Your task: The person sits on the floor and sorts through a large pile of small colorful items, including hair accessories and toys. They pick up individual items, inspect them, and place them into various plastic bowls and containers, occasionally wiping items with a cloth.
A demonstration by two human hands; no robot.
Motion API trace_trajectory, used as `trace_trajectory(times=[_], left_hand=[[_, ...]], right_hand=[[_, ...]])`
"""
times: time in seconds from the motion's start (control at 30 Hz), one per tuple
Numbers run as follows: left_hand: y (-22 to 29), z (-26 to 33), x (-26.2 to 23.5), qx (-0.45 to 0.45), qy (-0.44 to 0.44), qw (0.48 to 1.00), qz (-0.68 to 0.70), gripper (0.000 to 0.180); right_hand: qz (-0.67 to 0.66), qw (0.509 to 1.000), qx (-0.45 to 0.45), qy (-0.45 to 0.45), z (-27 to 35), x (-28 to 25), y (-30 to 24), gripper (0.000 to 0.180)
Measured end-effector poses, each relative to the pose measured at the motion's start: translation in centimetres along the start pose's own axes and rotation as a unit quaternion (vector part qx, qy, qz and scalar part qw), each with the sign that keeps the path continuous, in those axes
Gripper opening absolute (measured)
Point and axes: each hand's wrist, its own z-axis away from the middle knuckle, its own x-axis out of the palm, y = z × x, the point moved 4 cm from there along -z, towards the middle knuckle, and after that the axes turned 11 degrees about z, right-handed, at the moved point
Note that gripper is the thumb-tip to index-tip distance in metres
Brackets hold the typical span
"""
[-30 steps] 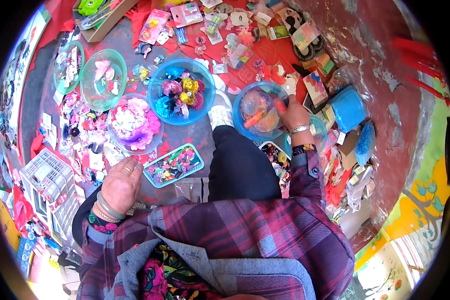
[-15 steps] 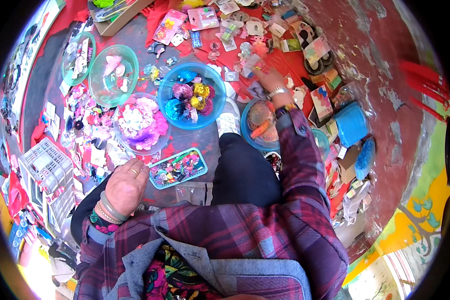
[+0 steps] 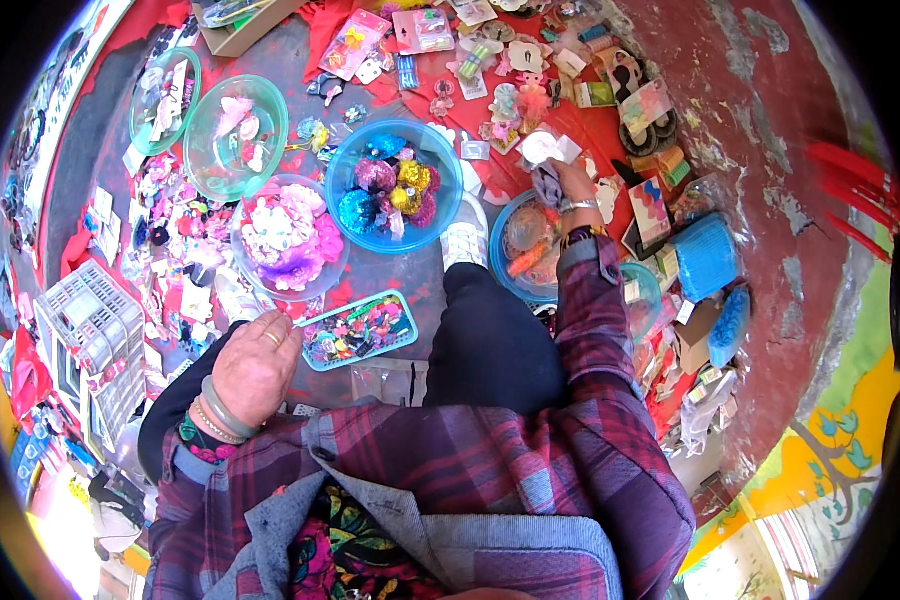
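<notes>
My right hand (image 3: 578,186) reaches out over the far rim of a blue basin (image 3: 503,275), which holds orange and clear-wrapped pieces. Its fingers are closed on a crumpled grey cloth (image 3: 547,186). Just beyond the fingertips is a round white piece (image 3: 542,148); whether they touch it I cannot tell. My left hand (image 3: 253,372) lies flat on my left knee with nothing in it. Beside it stands a light-blue basket (image 3: 417,332) of small colourful pieces. Farther off, a larger blue basin (image 3: 345,235) holds glittery blue, pink and gold pompoms.
A clear bowl (image 3: 342,270) of pink and white flowers sits left of centre, with green bowls (image 3: 282,120) behind it. A grey plastic crate (image 3: 90,320) stands at the left. Carded hair accessories (image 3: 528,57) cover red cloth at the back. Blue packs (image 3: 705,255) lie at the right.
My right hand has drawn back toward me and slightly right, still with the grey cloth. The round white piece now shows beyond its fingers. My left hand stays on the knee.
</notes>
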Motion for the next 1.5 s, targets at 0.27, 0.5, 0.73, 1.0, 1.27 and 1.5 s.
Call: trace_trajectory(times=[0.27,0.5,0.73,1.0,1.27,1.5], left_hand=[[0.1,0.3,0.0,-0.009,0.007,1.0,0.006,0.024],[0.0,0.0,0.3,-0.005,0.006,1.0,0.003,0.023],[0.0,-0.1,0.3,-0.011,0.005,1.0,-0.005,0.023],[0.3,0.1,0.1,-0.004,0.01,1.0,-0.008,0.023],[0.0,0.3,-1.5,-0.079,0.149,0.923,0.347,0.032],[1.7,1.1,-4.4,0.037,0.158,0.324,0.932,0.068]], right_hand=[[-0.442,0.887,0.002,-0.135,6.9,-0.3,-4.2,0.027],[-0.327,0.941,-0.081,-0.015,3.7,-0.7,-3.8,0.032],[-0.284,0.955,-0.073,0.035,4.5,-1.0,-4.5,0.02],[-0.418,0.886,-0.171,-0.103,9.9,-2.0,-10.8,0.019],[-0.374,0.817,-0.368,-0.237,18.0,-1.5,-22.4,0.016],[-0.191,0.708,-0.591,-0.336,31.8,-0.2,-34.0,0.032]])
